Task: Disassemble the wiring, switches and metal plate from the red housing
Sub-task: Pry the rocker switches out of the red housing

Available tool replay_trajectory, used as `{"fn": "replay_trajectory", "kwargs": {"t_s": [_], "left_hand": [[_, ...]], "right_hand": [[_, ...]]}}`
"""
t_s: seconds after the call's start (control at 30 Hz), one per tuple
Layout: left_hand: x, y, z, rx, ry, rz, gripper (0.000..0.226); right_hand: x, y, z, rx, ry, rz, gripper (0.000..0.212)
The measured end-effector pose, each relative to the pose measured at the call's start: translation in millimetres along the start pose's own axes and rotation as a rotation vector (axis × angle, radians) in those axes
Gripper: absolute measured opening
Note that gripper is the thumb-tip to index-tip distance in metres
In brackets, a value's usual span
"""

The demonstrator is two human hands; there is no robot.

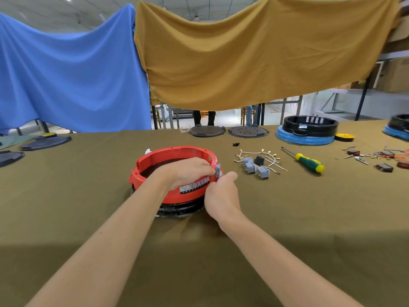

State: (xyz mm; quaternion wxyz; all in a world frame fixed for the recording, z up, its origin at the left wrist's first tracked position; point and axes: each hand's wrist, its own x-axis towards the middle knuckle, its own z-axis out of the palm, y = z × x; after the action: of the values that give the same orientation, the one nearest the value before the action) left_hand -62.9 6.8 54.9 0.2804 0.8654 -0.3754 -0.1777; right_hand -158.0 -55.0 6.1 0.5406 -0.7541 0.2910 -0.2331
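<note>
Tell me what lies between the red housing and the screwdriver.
In the head view, a pile of grey switches with white wires lies between the red housing and the screwdriver.

Left hand (188,171) rests curled over the red housing (155,158) rim; right hand (221,191) pinches a grey switch (218,170) at its side. Loose switches (254,166) and screwdriver (308,161) lie on the surface (88,207).
</note>
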Motion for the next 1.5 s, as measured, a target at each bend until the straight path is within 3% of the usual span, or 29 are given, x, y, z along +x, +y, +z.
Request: {"fn": "replay_trajectory", "kwargs": {"t_s": [0.07,0.17,0.37,0.47,0.73,0.83,0.97,1.1,1.33,1.5], "left_hand": [[1,-2,-1,-0.019,0.012,0.001,0.017],[0,-2,-1,-0.028,0.019,0.007,0.023],[0,-1,-1,-0.02,-0.01,0.004,0.024],[0,-2,0,-0.03,-0.01,0.001,0.021],[1,-2,-1,-0.029,-0.031,0.014,0.022],[0,-2,-1,-0.044,-0.042,0.012,0.025],[0,-2,0,-0.009,-0.006,0.031,0.022],[2,-2,1,0.01,0.009,0.042,0.021],[3,-4,1,0.029,0.012,0.059,0.022],[2,-3,1,0.002,0.037,0.042,0.022]], "right_hand": [[6,-7,1,-0.004,-0.006,0.037,0.019],[14,-13,-3,-0.032,-0.025,0.069,0.028],[3,1,3,-0.314,-0.027,-0.142,0.016],[9,-2,0,-0.349,-0.038,-0.14,0.016],[56,-4,-58,-0.6,-0.427,-0.314,0.011],[60,1,-66,-0.662,-0.433,-0.387,0.014],[50,22,-63,-0.597,-0.389,-0.406,0.026],[45,32,-74,-0.553,-0.343,-0.386,0.021],[54,30,-71,-0.262,-0.203,-0.403,0.028],[66,31,-48,-0.027,-0.193,-0.44,0.031]]}}
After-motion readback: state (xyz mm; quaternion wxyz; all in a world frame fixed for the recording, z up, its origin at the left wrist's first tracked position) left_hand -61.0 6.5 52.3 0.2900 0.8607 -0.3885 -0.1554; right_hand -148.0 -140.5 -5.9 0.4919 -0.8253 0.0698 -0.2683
